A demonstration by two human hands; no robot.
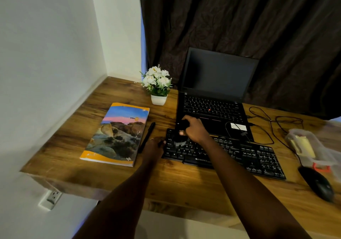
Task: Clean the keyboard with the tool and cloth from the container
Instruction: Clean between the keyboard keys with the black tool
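A black external keyboard lies on the wooden desk in front of the laptop. My right hand grips a black cleaning brush with its pale bristles pressed on the keyboard's left keys. My left hand rests at the keyboard's left edge, holding it. A clear plastic container at the far right holds a yellow cloth.
An open black laptop stands behind the keyboard, with cables trailing to the right. A black mouse sits at the right. A colourful notebook, a black pen and a white flower pot are to the left.
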